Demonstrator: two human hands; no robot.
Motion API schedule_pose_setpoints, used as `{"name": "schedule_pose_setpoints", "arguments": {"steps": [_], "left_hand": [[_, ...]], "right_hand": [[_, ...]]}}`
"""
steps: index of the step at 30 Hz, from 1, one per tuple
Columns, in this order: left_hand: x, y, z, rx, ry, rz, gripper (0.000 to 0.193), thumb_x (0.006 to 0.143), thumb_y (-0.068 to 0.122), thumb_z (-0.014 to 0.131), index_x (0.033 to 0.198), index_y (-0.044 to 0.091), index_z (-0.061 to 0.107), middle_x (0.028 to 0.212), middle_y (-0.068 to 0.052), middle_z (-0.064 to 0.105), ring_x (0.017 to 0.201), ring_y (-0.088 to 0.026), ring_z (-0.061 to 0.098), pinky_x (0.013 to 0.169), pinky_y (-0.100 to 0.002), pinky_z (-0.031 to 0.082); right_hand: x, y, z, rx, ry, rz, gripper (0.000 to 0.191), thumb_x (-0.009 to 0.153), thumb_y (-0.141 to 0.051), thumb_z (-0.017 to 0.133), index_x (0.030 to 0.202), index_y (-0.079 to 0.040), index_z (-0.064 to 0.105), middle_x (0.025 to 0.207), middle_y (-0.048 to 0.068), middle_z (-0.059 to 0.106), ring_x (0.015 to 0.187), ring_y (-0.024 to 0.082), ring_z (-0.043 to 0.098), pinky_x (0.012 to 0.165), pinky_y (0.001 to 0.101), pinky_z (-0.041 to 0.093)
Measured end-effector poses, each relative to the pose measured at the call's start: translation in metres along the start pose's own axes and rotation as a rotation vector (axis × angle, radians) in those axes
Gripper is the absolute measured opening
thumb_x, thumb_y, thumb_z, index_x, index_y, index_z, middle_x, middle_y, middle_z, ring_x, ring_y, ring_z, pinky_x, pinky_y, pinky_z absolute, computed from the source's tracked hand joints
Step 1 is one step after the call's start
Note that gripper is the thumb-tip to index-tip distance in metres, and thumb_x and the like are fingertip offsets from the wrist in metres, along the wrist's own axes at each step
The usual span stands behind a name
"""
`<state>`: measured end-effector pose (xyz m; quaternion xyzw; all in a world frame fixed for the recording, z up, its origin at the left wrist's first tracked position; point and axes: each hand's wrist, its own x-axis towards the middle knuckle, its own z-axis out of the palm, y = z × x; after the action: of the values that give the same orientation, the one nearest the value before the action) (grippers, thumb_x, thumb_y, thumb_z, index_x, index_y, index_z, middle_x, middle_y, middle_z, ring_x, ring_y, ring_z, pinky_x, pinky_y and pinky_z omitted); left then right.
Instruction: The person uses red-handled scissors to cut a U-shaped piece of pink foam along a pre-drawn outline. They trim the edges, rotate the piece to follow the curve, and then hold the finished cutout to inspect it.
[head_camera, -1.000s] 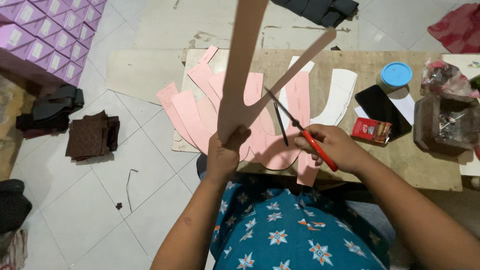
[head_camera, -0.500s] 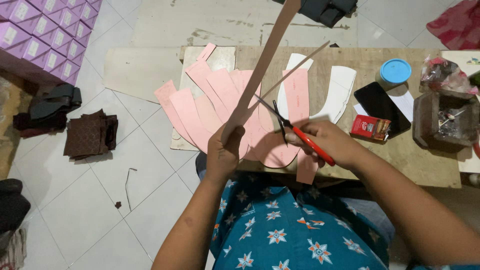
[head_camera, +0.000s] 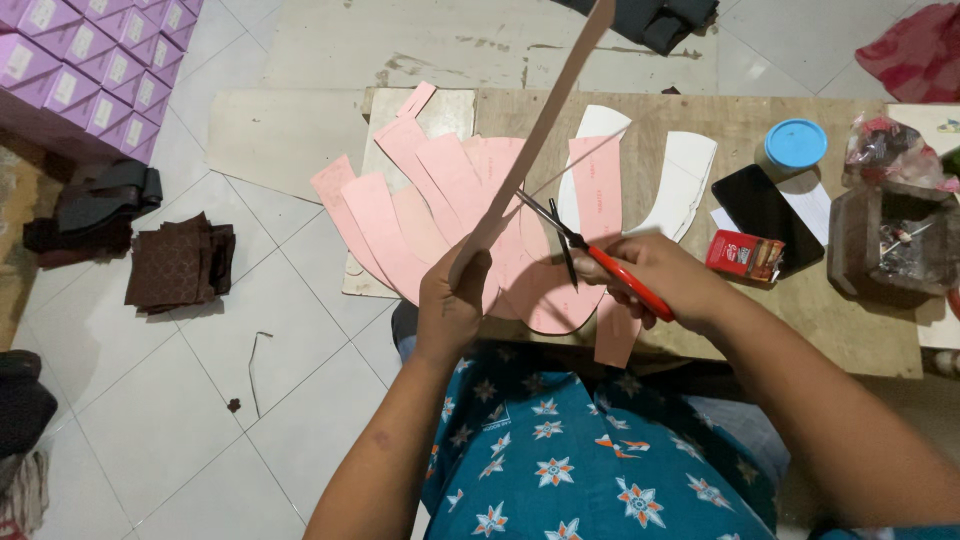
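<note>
My left hand (head_camera: 452, 305) grips the lower end of a long tan cardboard strip (head_camera: 540, 125) that rises toward the upper right. My right hand (head_camera: 652, 272) holds red-handled scissors (head_camera: 590, 255) whose blades are parted against the strip's edge, with a thin sliver (head_camera: 575, 165) peeling off to the right. Below them, pink paper pattern pieces (head_camera: 430, 200) lie fanned over a low wooden board (head_camera: 790, 320), beside two white curved pieces (head_camera: 685, 175).
On the board at right are a black phone (head_camera: 765, 210), a small red packet (head_camera: 745, 255), a blue round lid (head_camera: 797, 143) and a wooden box (head_camera: 890, 245). Purple boxes (head_camera: 80, 70) are stacked at top left. Dark brown fabric pieces (head_camera: 180, 260) lie on the tiled floor.
The strip has tilted further to the right, and the scissors have advanced along its edge. The cut sliver has grown thinner and longer.
</note>
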<state>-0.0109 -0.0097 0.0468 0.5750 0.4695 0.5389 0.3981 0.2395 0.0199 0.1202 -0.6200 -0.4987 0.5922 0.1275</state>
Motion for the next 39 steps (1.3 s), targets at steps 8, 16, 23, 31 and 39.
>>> {"name": "schedule_pose_setpoints", "arguments": {"steps": [8,16,23,31,39], "left_hand": [[0.001,0.001,0.002,-0.012,0.004,0.03,0.027,0.106,0.008,0.058,0.131,0.0,0.065,0.1,0.002,0.066,0.093,-0.007,0.057,0.083,-0.022,0.048],[-0.001,-0.007,0.001,-0.01,0.035,-0.078,0.019,0.107,0.008,0.06,0.122,-0.001,0.069,0.09,0.002,0.06,0.086,-0.009,0.053,0.077,-0.024,0.048],[-0.004,-0.006,0.004,-0.013,0.016,-0.102,0.015,0.106,0.01,0.06,0.112,-0.002,0.067,0.088,0.002,0.06,0.084,-0.008,0.052,0.076,-0.025,0.048],[-0.001,-0.004,0.007,-0.073,0.012,-0.184,0.018,0.105,0.012,0.06,0.11,-0.003,0.068,0.088,0.002,0.065,0.082,-0.007,0.055,0.075,-0.024,0.05],[-0.002,-0.015,0.009,-0.148,0.037,-0.171,0.014,0.105,0.008,0.062,0.111,-0.004,0.069,0.096,0.001,0.068,0.089,-0.008,0.058,0.082,-0.025,0.052]], "right_hand": [[0.001,0.005,0.005,0.031,-0.05,-0.008,0.056,0.08,-0.056,0.073,0.088,-0.001,0.077,0.055,0.002,0.053,0.042,0.014,0.051,0.039,0.0297,0.04],[0.002,0.0,0.001,-0.134,0.031,-0.001,0.053,0.083,-0.053,0.072,0.087,0.0,0.076,0.059,0.005,0.055,0.047,0.015,0.055,0.043,0.0306,0.045],[0.007,0.004,-0.003,-0.423,0.196,-0.24,0.052,0.086,-0.052,0.073,0.095,0.0,0.075,0.071,0.01,0.065,0.062,0.018,0.057,0.059,0.032,0.045],[0.0,0.01,0.017,-0.024,-0.003,0.009,0.058,0.085,-0.056,0.067,0.095,0.001,0.075,0.058,0.009,0.057,0.042,0.016,0.056,0.041,0.0298,0.046],[-0.006,0.017,0.022,0.501,-0.29,0.07,0.057,0.095,-0.054,0.056,0.094,0.002,0.07,0.055,0.003,0.051,0.039,0.011,0.048,0.035,0.0256,0.038]]}}
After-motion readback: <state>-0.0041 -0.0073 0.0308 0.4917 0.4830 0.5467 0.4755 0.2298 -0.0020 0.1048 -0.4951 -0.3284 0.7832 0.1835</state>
